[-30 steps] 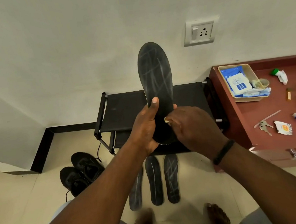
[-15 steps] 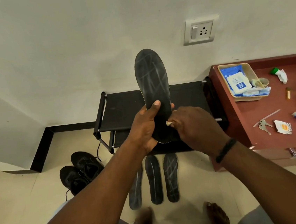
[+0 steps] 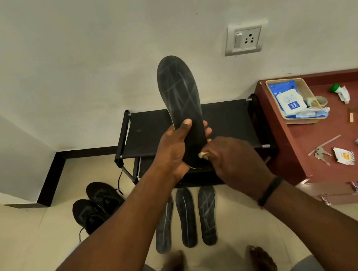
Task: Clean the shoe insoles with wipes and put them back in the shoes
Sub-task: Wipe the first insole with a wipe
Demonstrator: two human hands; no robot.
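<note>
Holding the long black foam insole (image 3: 180, 104) upright, the left hand (image 3: 173, 151) curls its thumb and fingers around the heel end. The right hand (image 3: 231, 160) pinches a small pale wipe (image 3: 202, 155) against the insole's lower edge — three more black insoles (image 3: 186, 218) lie side by side on the floor, near two black lace-up shoes (image 3: 97, 205).

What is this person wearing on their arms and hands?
Both forearms are bare, with no sleeves or gloves in view. The right wrist carries a thin black band. The left hand and right hand show no rings.
</note>
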